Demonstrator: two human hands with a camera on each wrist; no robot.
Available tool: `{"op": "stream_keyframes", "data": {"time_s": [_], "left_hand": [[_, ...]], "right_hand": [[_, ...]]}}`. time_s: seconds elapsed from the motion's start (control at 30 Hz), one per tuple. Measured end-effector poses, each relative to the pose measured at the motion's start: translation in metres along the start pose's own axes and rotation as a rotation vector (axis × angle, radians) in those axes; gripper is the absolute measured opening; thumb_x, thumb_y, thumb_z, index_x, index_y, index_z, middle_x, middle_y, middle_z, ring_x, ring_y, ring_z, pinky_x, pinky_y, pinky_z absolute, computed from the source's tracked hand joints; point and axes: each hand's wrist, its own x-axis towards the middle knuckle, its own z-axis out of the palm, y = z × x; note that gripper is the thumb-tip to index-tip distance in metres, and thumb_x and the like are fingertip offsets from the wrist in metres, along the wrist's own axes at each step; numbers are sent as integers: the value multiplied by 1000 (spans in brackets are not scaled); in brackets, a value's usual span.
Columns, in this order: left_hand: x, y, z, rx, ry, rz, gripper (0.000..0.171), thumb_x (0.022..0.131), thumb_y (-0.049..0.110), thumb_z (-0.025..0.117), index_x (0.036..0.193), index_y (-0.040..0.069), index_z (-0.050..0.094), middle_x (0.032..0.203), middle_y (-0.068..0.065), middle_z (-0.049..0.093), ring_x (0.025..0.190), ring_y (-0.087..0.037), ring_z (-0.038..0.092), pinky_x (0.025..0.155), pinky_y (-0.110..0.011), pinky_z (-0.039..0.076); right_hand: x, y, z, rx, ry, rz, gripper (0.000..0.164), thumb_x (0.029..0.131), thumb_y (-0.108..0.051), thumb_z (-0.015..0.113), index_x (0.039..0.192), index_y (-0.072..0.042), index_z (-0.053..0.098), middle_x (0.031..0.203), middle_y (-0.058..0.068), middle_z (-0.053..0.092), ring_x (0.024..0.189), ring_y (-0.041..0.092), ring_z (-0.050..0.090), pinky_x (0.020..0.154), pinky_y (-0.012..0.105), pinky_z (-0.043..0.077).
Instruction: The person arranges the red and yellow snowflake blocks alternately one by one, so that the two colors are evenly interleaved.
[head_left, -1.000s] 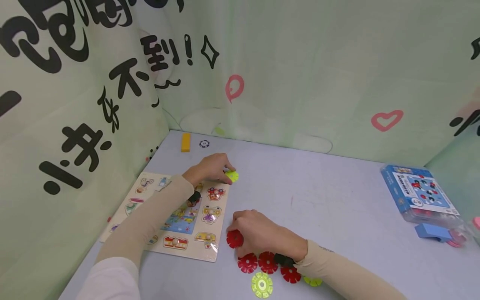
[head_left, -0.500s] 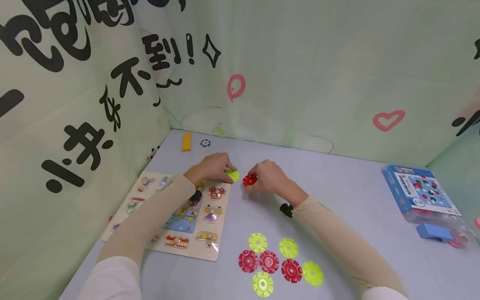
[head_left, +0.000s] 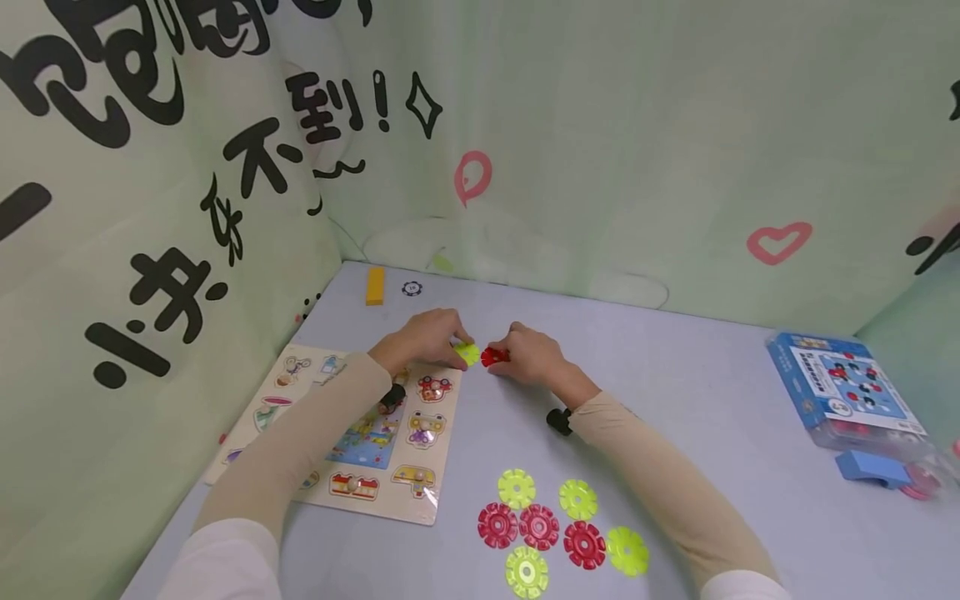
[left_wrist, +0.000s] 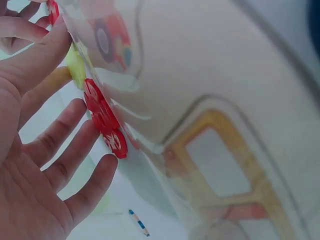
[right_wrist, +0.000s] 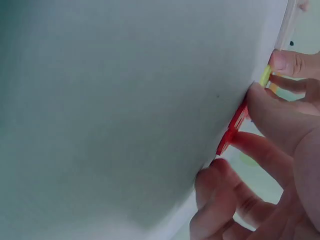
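Observation:
In the head view, my left hand [head_left: 429, 337] pinches a yellow-green notched plastic disc [head_left: 468, 354] beside the puzzle board's far right corner. The left wrist view shows red discs [left_wrist: 104, 120] joined on beside the yellow-green one, near my spread fingers; the hand hides them from above. My right hand [head_left: 531, 356] pinches a red notched disc [head_left: 492, 357] between thumb and fingers, its rim right at the yellow-green disc. Nearer me lie several loose discs, among them a red disc [head_left: 584, 545] and a yellow-green disc [head_left: 627, 551].
The wooden knob puzzle board [head_left: 442, 450] lies under my left forearm. At the right stand a blue-labelled box [head_left: 847, 387] and a blue block [head_left: 872, 469]. A yellow block [head_left: 375, 286] and a printed chip [head_left: 412, 288] lie at the far left; curtains border the table.
My right hand has picked up a red disc from the near group and carried it away from me, then left to the yellow-green disc. My left hand has stayed in place.

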Motion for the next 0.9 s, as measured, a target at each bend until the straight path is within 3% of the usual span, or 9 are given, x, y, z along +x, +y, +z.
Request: {"op": "stream_keyframes", "data": {"time_s": [0.23, 0.37, 0.47, 0.6, 0.73, 0.9], "left_hand": [[6, 3, 0, -46, -9, 20, 52, 74, 40, 79, 121, 22, 66, 126, 4, 61, 119, -17, 52, 97, -36, 44], [12, 9, 3, -77, -14, 74, 55, 73, 42, 79, 123, 23, 64, 124, 5, 63, 116, -15, 53, 99, -34, 42], [17, 15, 7, -73, -21, 100, 57, 72, 46, 79, 124, 26, 64, 120, 5, 61, 110, -12, 53, 93, -31, 44], [20, 21, 10, -53, -19, 113, 57, 72, 46, 79, 123, 26, 65, 114, 4, 59, 103, -11, 51, 86, -28, 45], [20, 25, 9, -51, -9, 103, 54, 72, 43, 80, 121, 25, 66, 110, 3, 57, 97, -11, 50, 80, -27, 44], [21, 31, 11, -39, -7, 127, 53, 73, 43, 79, 121, 24, 65, 109, 2, 57, 95, -10, 49, 79, -25, 44]], "right_hand": [[-20, 3, -5, 54, -7, 4, 54, 80, -41, 73, 129, -24, 60, 97, 5, 59, 79, 15, 52, 57, 25, 43], [-58, 4, -3, 113, -26, -105, 49, 77, -39, 76, 121, -20, 67, 93, 1, 62, 79, 12, 53, 60, 23, 43], [-92, -2, 0, 146, -76, -210, 47, 75, -41, 77, 116, -20, 69, 95, -2, 63, 81, 11, 55, 63, 22, 44], [-128, -16, 5, 174, -131, -274, 46, 72, -45, 78, 113, -24, 71, 96, -7, 62, 84, 8, 57, 65, 20, 44], [-148, -28, 11, 100, -87, -302, 43, 75, -45, 76, 112, -26, 71, 96, -7, 60, 81, 4, 54, 62, 17, 44], [-160, -31, 16, 20, -15, -286, 39, 79, -41, 74, 114, -24, 71, 96, -3, 61, 78, 5, 51, 60, 16, 44]]}}
